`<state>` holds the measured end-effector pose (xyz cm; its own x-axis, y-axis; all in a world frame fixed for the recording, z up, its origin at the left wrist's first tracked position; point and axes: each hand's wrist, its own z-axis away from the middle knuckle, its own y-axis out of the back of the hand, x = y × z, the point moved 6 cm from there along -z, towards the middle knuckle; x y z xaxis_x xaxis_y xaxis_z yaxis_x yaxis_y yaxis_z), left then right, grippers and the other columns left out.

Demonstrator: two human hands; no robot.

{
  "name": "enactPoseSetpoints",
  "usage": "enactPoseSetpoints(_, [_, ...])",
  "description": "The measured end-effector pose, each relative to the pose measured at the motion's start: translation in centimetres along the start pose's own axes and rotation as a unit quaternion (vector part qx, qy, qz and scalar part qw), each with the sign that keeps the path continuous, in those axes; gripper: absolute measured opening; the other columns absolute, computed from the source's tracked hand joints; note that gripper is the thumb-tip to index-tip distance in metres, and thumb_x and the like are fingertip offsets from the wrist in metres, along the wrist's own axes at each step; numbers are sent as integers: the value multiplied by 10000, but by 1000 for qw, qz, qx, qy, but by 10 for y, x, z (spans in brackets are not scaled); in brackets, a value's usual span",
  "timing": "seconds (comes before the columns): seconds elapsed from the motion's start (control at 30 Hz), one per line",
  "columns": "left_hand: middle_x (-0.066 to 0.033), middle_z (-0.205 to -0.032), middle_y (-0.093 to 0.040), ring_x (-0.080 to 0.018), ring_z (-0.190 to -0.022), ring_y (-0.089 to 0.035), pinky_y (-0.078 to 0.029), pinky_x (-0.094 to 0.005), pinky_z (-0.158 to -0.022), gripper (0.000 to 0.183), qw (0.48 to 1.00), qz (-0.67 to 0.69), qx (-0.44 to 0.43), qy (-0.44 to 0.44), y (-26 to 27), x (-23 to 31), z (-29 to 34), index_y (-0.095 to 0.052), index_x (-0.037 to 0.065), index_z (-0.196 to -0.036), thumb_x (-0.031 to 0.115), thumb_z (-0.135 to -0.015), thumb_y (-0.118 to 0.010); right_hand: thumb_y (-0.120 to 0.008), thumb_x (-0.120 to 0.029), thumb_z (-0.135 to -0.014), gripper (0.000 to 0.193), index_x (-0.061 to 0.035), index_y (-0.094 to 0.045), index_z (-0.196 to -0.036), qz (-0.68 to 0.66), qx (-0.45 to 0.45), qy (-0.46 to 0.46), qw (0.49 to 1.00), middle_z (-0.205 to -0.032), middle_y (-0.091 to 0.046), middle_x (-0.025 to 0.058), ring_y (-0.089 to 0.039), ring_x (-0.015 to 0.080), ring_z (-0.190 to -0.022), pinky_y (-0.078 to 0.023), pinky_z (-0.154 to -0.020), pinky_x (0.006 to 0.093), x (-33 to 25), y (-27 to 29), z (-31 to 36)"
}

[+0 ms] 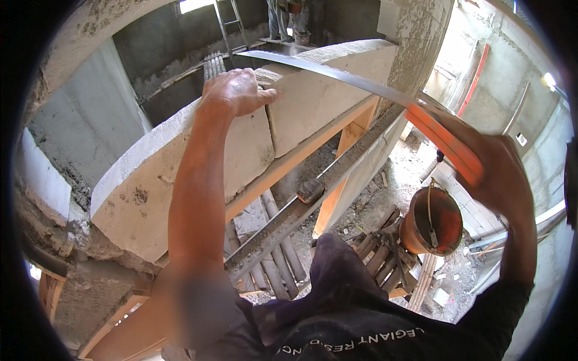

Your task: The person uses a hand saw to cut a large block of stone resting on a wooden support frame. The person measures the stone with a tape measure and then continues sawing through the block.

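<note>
A curved row of pale blocks (pixel 328 102) stands on a wooden frame in front of me, with a dark vertical gap between two of them. My left hand (pixel 238 93) rests on the top edge left of that gap, its fingers curled over the edge and the thumb stuck out to the right. In my right hand (pixel 503 174) is the orange handle of a hand saw (pixel 355 80). The blade reaches leftward over the top of the blocks; whether its teeth touch them I cannot tell. My right fingers are partly smeared by motion.
Below the frame, a block-headed tool (pixel 310 190) lies on a long board (pixel 265 237). A reddish bucket (pixel 415 231) stands to the right beside wooden poles (pixel 280 265). Rubble covers the floor. At the back are a ladder (pixel 232 27) and another person's legs (pixel 277 21).
</note>
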<state>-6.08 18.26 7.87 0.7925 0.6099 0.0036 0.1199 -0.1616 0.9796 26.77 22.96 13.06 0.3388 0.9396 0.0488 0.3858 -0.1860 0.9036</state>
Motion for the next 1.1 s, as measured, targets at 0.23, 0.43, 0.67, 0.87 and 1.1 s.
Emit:
enactPoseSetpoints(0.23, [-174,-1142,-609,-284,-1048,-591,-458,-405,-892,731,1000,14,-7,-13,6,12,-6,-576,12,-1153,616,-742,-544,-615,-83,-693,535,-102,-559,-1224,30,-53,-48,997,-854,-655,178,-645,327,-707,-506,-709,407,19,-33,-81])
enactPoseSetpoints(0.43, [-173,-1152,-603,-280,-1057,-587,-452,-398,-902,778,1000,3,-20,10,0,-4,-3,-571,-1,-1156,657,-740,-548,-559,-101,-764,427,-131,-581,-1189,33,-41,-18,998,-902,-658,158,-633,352,-775,-504,-729,431,-8,-12,-41])
enactPoseSetpoints(0.67, [-178,-1149,-602,-273,-1069,-579,-450,-388,-901,812,1000,3,7,-5,-3,-1,-5,-568,-15,-1152,680,-732,-549,-605,-28,-677,561,-120,-564,-1229,28,-23,-14,999,-852,-660,172,-631,351,-761,-496,-747,399,10,-13,-31])
enactPoseSetpoints(0.87, [-183,-1161,-594,-276,-1085,-569,-443,-393,-908,817,1000,16,3,-15,2,2,-10,-562,-20,-1156,674,-728,-556,-592,-99,-700,474,-66,-586,-1173,64,-31,13,997,-841,-638,208,-625,359,-753,-486,-773,415,22,-38,-94])
enactPoseSetpoints(1.1, [-117,-1094,-647,-230,-1035,-614,-477,-401,-890,701,999,-31,13,14,1,3,-2,-617,63,-1121,659,-757,-550,-582,-70,-699,548,-193,-555,-1233,20,-18,-5,1000,-910,-664,126,-622,351,-739,-499,-706,429,15,8,-3])
